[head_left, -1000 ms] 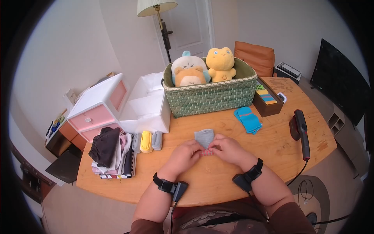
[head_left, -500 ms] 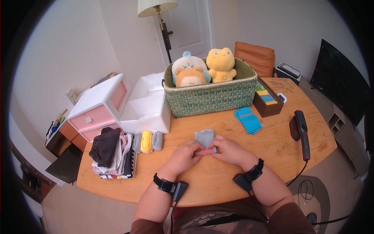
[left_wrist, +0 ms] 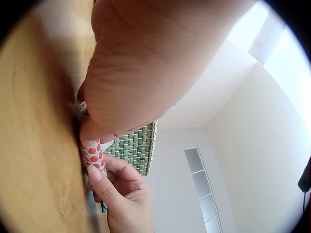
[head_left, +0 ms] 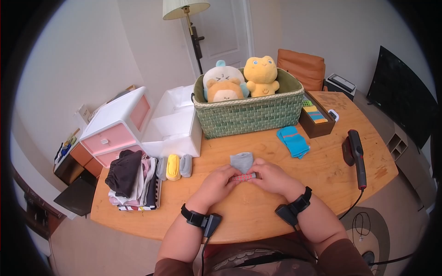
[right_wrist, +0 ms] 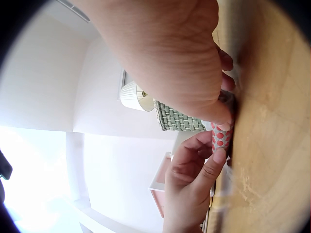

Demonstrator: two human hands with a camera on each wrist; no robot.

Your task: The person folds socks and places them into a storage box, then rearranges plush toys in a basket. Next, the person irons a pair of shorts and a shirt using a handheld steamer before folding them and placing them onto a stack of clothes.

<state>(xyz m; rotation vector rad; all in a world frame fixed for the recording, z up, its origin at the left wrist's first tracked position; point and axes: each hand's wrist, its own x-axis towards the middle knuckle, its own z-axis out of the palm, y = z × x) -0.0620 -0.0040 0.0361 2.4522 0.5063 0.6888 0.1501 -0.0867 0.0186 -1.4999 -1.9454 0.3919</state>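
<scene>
A grey sock [head_left: 241, 162] lies on the wooden table in front of the person, its near end turned up into a roll with red dots [right_wrist: 221, 137]. The left hand [head_left: 220, 180] pinches the left end of that roll between thumb and fingers. At its right end, the right hand [head_left: 270, 176] pinches it the same way. Both wrist views show the dotted roll low against the tabletop, thumbs on the near side. The flat grey part extends away from the hands toward the basket.
Rolled grey and yellow socks [head_left: 172, 167] stand left, beside stacked clothes [head_left: 131, 177] and a white bin [head_left: 177, 138]. Behind is a green woven basket [head_left: 251, 117] with plush toys. Blue socks [head_left: 293, 142], a brown box [head_left: 317, 129] and a corded black appliance [head_left: 358, 158] are at right.
The near end of the sock has been turned over into a roll, so red dots now show in a narrow band. Both hands keep their hold and have barely shifted.
</scene>
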